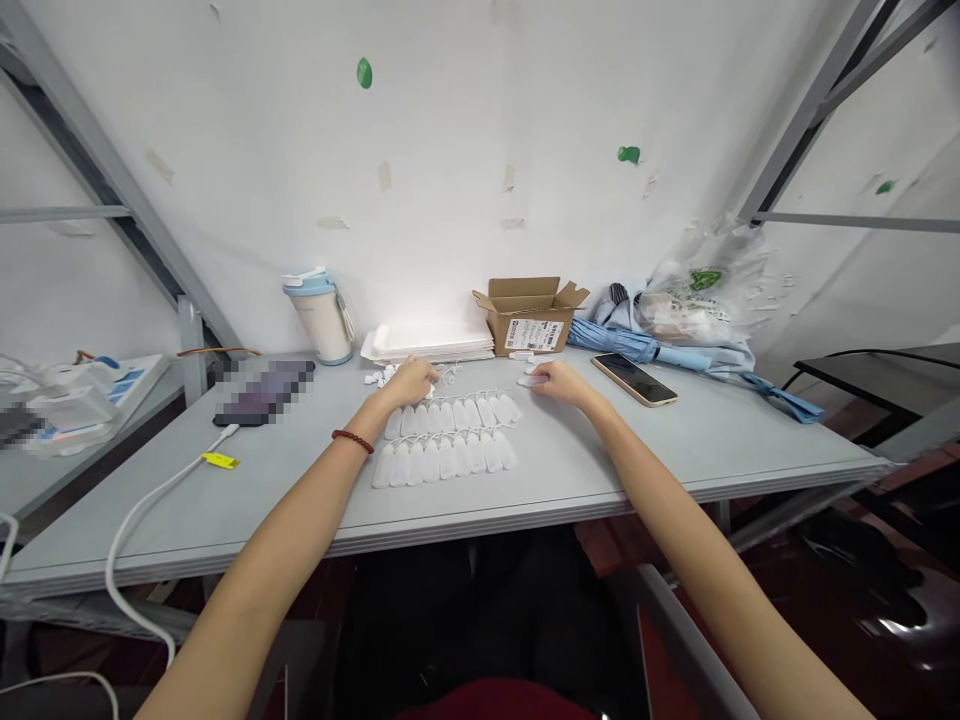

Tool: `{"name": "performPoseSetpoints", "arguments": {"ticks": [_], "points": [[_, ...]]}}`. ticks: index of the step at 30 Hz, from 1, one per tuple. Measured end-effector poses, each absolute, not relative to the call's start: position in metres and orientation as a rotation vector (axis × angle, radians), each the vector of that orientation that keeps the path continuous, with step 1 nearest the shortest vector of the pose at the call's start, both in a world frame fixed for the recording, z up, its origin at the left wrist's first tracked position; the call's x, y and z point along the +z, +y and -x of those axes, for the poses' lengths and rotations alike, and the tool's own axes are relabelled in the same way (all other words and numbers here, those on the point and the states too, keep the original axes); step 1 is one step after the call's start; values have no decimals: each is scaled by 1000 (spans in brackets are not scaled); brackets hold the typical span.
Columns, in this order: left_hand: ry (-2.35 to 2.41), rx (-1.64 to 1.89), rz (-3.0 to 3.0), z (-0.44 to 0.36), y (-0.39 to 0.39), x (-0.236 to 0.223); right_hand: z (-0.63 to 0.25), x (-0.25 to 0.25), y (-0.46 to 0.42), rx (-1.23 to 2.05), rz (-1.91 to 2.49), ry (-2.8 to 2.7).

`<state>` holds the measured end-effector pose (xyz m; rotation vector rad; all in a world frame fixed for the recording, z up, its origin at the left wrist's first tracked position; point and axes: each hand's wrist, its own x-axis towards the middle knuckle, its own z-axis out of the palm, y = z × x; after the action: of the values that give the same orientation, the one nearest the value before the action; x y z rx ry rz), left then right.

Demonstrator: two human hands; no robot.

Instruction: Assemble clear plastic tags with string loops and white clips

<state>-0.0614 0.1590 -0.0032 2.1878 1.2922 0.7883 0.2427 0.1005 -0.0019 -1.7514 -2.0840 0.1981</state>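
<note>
Two rows of small whitish tags (442,462) lie side by side on the grey table, with white strings at their upper ends. Behind the rows, my left hand (409,382) is closed with fingertips down, a bit of white showing at them. A little heap of white pieces (379,377) sits just left of it, and loose white string (450,372) lies to its right. My right hand (561,384), right of the rows, pinches at a small whitish piece (531,380) on the tabletop. More white pieces (521,356) lie just beyond its fingers.
Along the wall stand a lidded cup (321,318), a stack of white sheets (435,343) and an open cardboard box (534,330). A folded blue umbrella (615,340), a plastic bag (697,300) and a phone (634,380) are at right. A charging cable (161,487) crosses the left side.
</note>
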Motion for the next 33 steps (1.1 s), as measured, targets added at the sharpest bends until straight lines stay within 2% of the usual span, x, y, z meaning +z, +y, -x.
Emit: {"name": "performPoseSetpoints", "arguments": {"ticks": [17,22,28,33], "points": [[1295,1036,-2080,58,147,13,-237,-1,99,136,1649,-2103],[1231,1082,-1904,55,140,24,-228,3,92,282,1494,-1989],[911,1125,-1538,42,125,30,-210,4,85,517,1241,-1903],[782,1124,-1377,34,117,30,-199,7,80,589,1179,-1912]]}}
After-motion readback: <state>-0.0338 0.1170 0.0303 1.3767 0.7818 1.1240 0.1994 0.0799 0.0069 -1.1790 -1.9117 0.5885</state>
